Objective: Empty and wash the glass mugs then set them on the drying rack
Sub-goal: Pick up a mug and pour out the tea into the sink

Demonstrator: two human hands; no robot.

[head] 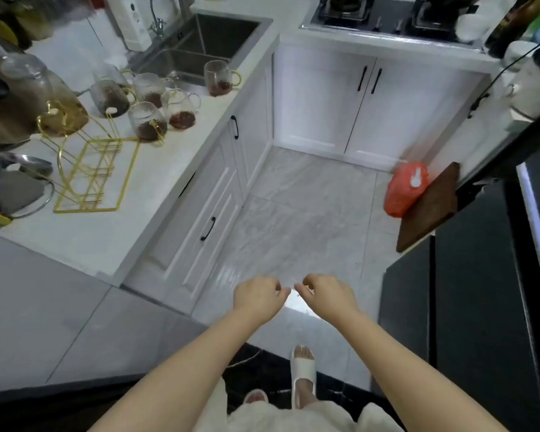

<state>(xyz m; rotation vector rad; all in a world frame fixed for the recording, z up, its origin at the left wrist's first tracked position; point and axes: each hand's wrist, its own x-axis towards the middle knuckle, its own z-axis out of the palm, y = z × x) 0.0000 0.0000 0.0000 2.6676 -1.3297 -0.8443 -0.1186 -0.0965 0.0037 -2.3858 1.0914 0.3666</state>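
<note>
Both bare hands hang low over the grey marbled floor tiles (309, 213), well apart from the white stone counter (106, 238). The left hand (258, 296) and the right hand (326, 293) sit close together, fingers loosely curled, holding nothing. On the counter, between the steel sink (200, 48) and the gold wire drying rack (97, 176), stand clear ribbed glass mugs with gold handles (147, 121), all upright with dark reddish dregs at the bottom. One more such mug (219, 77) stands alone at the sink's near edge. The rack holds no mugs. An orange plastic bag (406, 188) lies on the floor beside a brown wooden board (430, 210).
</note>
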